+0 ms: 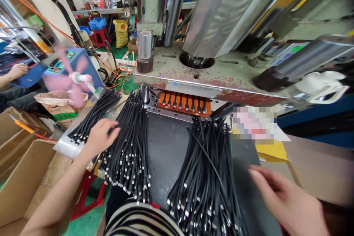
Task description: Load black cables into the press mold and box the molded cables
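My left hand (101, 135) is over the cable bundles on the left, thumb and fingers bent together. A dark bit shows between the fingertips; whether it is held or lies behind, I cannot make out. Under and beside this hand lie a smaller bundle of black cables (96, 112) and a large one (132, 132), with bright metal plug ends toward me. My right hand (290, 199) hovers at the right edge of the dark tabletop, fingers loosely bent, nothing visible in them. Nearest to it is another large heap of black cables (206, 169).
Ahead stands a press machine (177, 70) with an orange mould insert (184, 103) holding several short black cable ends. A pink fan (73, 77) spins at left, near an open carton (35, 177). Papers and a yellow sheet (272, 151) lie at right. Another person's hand (19, 70) shows far left.
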`<state>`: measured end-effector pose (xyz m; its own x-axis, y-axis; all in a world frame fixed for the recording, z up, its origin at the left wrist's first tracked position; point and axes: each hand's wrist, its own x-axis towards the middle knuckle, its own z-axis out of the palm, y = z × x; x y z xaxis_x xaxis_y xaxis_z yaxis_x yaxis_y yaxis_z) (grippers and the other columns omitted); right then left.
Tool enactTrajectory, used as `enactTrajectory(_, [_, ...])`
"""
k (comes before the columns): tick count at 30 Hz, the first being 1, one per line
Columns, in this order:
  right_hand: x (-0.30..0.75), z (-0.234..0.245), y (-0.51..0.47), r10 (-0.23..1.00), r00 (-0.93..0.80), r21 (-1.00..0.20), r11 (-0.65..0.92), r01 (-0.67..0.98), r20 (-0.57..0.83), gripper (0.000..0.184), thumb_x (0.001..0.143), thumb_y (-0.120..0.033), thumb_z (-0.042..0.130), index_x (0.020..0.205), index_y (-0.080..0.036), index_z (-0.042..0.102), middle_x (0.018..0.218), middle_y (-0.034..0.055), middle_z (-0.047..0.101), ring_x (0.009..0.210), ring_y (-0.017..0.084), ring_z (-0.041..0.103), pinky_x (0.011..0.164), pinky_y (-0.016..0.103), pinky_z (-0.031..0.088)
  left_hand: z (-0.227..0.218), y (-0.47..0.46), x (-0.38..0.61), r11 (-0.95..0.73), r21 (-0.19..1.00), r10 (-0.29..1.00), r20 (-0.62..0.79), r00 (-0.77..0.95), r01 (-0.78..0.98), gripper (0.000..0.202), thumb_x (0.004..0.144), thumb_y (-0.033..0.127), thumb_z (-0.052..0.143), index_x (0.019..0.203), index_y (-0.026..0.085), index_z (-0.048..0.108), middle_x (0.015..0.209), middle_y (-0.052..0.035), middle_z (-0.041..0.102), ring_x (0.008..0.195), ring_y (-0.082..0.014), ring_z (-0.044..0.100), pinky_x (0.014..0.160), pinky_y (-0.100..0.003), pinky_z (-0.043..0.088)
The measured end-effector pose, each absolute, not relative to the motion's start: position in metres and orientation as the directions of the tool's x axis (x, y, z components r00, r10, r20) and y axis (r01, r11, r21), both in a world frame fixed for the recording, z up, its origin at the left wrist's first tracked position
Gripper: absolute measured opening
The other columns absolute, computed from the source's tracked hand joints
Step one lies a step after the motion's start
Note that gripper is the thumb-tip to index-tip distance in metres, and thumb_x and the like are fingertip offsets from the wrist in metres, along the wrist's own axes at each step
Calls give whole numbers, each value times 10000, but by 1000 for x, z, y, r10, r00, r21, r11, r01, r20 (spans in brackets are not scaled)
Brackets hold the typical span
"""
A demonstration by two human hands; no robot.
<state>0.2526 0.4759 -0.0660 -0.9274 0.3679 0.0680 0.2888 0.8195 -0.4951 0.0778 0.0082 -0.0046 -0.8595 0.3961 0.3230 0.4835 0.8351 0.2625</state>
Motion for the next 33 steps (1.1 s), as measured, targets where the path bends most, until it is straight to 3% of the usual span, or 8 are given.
enactTrajectory(3, [201, -61, 445, 223, -974, -416, 889, 191, 29, 425, 849, -640, 422, 727, -285, 620, 734, 103, 700, 666, 257, 666, 596, 360, 441, 6, 68, 32, 833, 114, 513, 201, -834, 541, 294, 920, 406, 451, 954, 178, 633, 948, -74, 641, 955, -199, 598, 891, -322, 466])
enactTrajectory(8, [160, -50, 410, 163, -973, -172, 966, 191, -162, 312, 834, -489, 535, 651, -242, 587, 615, 71, 656, 615, 263, 650, 530, 309, 352, 5, 117, -37, 953, 102, 285, 21, -958, 286, 417, 847, 497, 545, 1024, 128, 624, 1153, -164, 601, 1132, -310, 550, 958, -424, 429])
enactTrajectory(11, [159, -48, 413, 147, -974, -288, 938, 193, -175, 285, 828, -415, 527, 608, -234, 541, 572, 45, 624, 583, 224, 616, 545, 298, 347, 3, 118, -69, 963, 204, 202, -128, -971, 174, 305, 774, 376, 641, 920, 108, 654, 1054, -170, 661, 1084, -305, 594, 956, -407, 429])
enactTrajectory(14, [163, -40, 421, 120, -984, -572, 802, 174, -131, 363, 832, -489, 476, 575, -234, 459, 526, 10, 565, 520, 173, 539, 544, 286, 361, 2, 108, -82, 938, 313, 206, -161, -965, 148, 139, 757, 270, 620, 715, 138, 631, 755, -92, 683, 872, -222, 658, 828, -302, 476])
enactTrajectory(17, [169, -20, 418, 51, -989, -829, 540, 147, -142, 364, 833, -561, 454, 701, -227, 511, 541, -12, 553, 487, 139, 478, 510, 260, 360, 9, 97, -74, 883, 447, 216, -115, -969, 144, 112, 808, 231, 515, 772, 148, 580, 656, -35, 632, 676, -148, 622, 672, -254, 478])
enactTrajectory(19, [172, -1, 409, -37, -988, -901, 417, 123, -152, 364, 833, -558, 477, 846, -209, 579, 562, -19, 553, 497, 134, 470, 501, 252, 358, 19, 93, -58, 832, 527, 246, -71, -967, 173, 89, 829, 220, 464, 856, 161, 526, 650, 7, 590, 582, -104, 562, 583, -217, 451])
enactTrajectory(24, [171, 41, 374, -210, -977, -885, 451, -120, 26, 343, 916, -462, 457, 760, -193, 603, 581, -21, 505, 549, 118, 457, 528, 241, 341, 65, 100, 0, 399, 855, 520, 86, -850, 330, 177, 802, 280, 566, 775, 188, 418, 649, 48, 508, 527, -62, 459, 515, -181, 391])
enactTrajectory(33, [155, 55, 344, -56, -881, -831, 306, -463, 470, 195, 947, -286, 461, 973, -189, 629, 611, -28, 605, 497, 90, 537, 514, 198, 419, 130, 154, 72, 182, 817, 691, 290, -662, 548, 123, 913, 277, 522, 856, 181, 471, 684, 38, 547, 511, -48, 509, 477, -163, 401])
